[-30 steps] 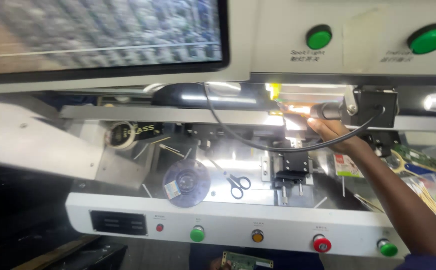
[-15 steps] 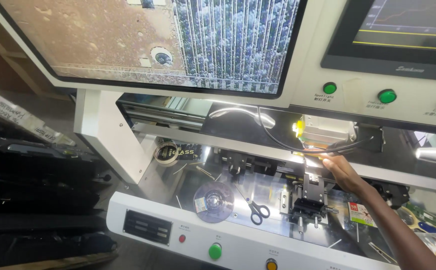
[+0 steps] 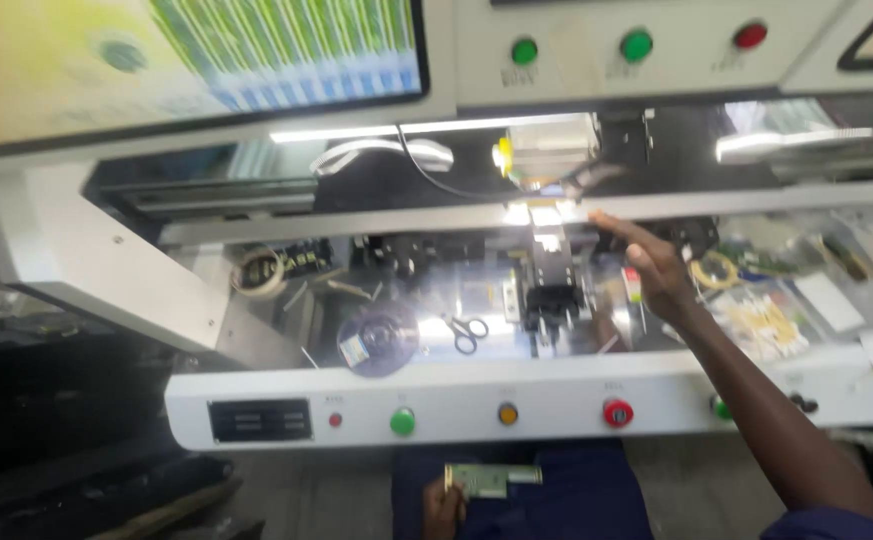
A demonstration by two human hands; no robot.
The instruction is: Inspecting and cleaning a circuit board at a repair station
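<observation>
A small green board [image 3: 492, 478] is pinched in the left hand [image 3: 443, 505], low over the lap, below the panel [image 3: 556, 400]. The right hand [image 3: 653, 268] is stretched open, empty, just beside the black clamp [image 3: 553, 300] inside the machine, near the scissors [image 3: 468, 332].

An electronics workshop or factory station: a white machine [image 3: 516, 400] fills the view, with a screen [image 3: 186, 50] above showing magnified rows of fine lines, round green and red buttons [image 3: 636, 45] on its panels, and a lit metal worktop [image 3: 436, 300] inside carrying scissors [image 3: 468, 332], a tape roll [image 3: 256, 272] and small parts
</observation>
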